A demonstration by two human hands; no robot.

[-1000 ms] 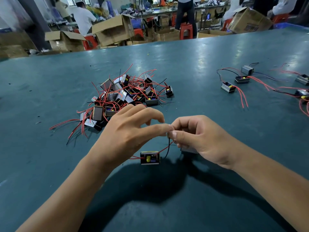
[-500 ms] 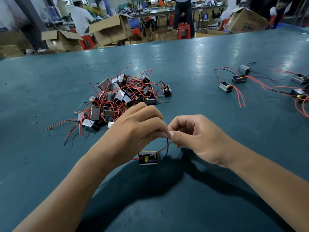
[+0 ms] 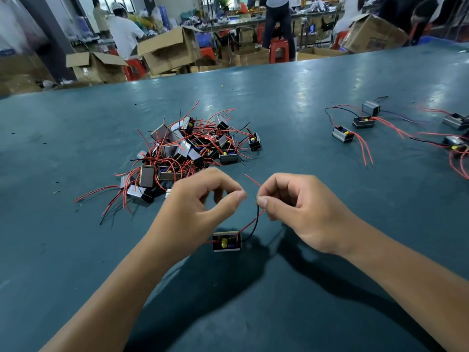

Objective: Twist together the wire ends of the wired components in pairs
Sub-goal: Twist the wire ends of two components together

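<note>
Your right hand pinches the red wire and black wire just above the component on the tabletop; your left hand hovers close beside, thumb and forefinger closed on what may be a wire end, too fine to tell. Pull upward too hard and the light component could lift or skid. A loose pinch could let the springy ends slip apart before they twist, while the unsorted pile beyond the component waits.

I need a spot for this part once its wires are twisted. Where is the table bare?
Bare table lies between the pile and the spread-out parts on the right, and at far left beyond the pile. Crowded: the pile itself and the right edge.
</note>
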